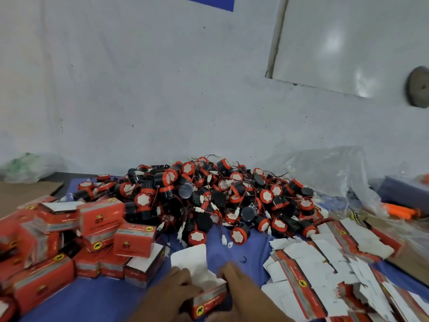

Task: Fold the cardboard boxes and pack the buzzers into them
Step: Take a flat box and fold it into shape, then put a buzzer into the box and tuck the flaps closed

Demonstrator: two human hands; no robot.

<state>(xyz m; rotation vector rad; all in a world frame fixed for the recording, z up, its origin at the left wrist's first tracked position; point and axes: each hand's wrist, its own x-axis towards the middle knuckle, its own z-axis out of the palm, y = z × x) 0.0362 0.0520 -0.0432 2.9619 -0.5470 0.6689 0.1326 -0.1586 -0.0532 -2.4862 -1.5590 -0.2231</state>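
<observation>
While you hold the cardboard box (pixel 210 298) at six o'clock, at the bottom edge of the view, its long axis runs from about eight o'clock up to two o'clock, with the red printed side facing you. Its white flap (pixel 191 261) stands open and points to about eleven o'clock, away from you and towards the heap of buzzers (pixel 209 196). Your left hand (pixel 170 293) grips the eight-o'clock end with its fingers bent over the top edge, just under the flap. Your right hand (pixel 242 290) closes round the two-o'clock end, its fingers curled over the corner. The box thus lies between your two hands and touches both; whether a buzzer is inside it you cannot tell from here. The heap of red-and-black buzzers with thin wires fills twelve o'clock on the blue cloth (pixel 236 254), well apart from the box. Folded boxes (pixel 99 219) are piled at nine o'clock, some closed and some with a white flap up. Flat box blanks (pixel 325 273) lie fanned at three to four o'clock. A crumpled clear plastic bag (pixel 325 173) sits at two o'clock against the wall.
</observation>
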